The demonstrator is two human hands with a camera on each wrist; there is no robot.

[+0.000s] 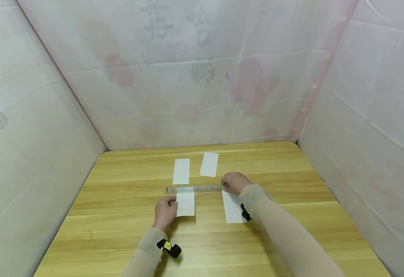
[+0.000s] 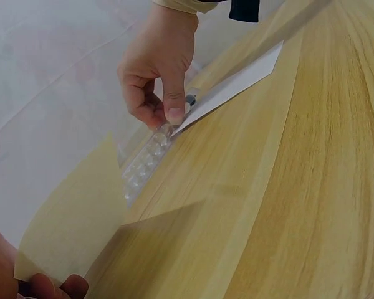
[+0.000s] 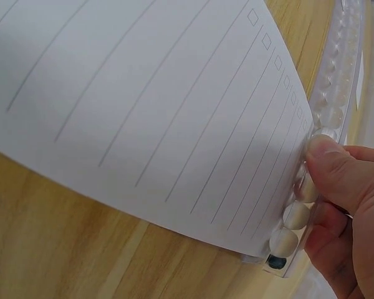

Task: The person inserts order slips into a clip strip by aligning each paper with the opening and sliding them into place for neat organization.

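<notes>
A clear plastic rail [image 1: 195, 188] lies crosswise on the table, with a row of clear round beads [image 3: 296, 215] inside and a dark piece [image 3: 277, 261] at one end. My right hand [image 1: 235, 182] grips its right end, thumb over the beads in the right wrist view. Below that hand, the top edge of a lined white slip [image 3: 156, 118] with small check boxes meets the rail. My left hand [image 1: 165, 212] pinches the left edge of another white slip [image 1: 185, 204]. That slip's upper edge overlaps the rail, and it stands tilted up from the wood in the left wrist view.
Beyond the rail, two more white slips lie on the wooden table [image 1: 118, 223]: one at left [image 1: 181, 171], one at right [image 1: 209, 164]. Printed fabric walls [image 1: 202, 96] close off the back and both sides.
</notes>
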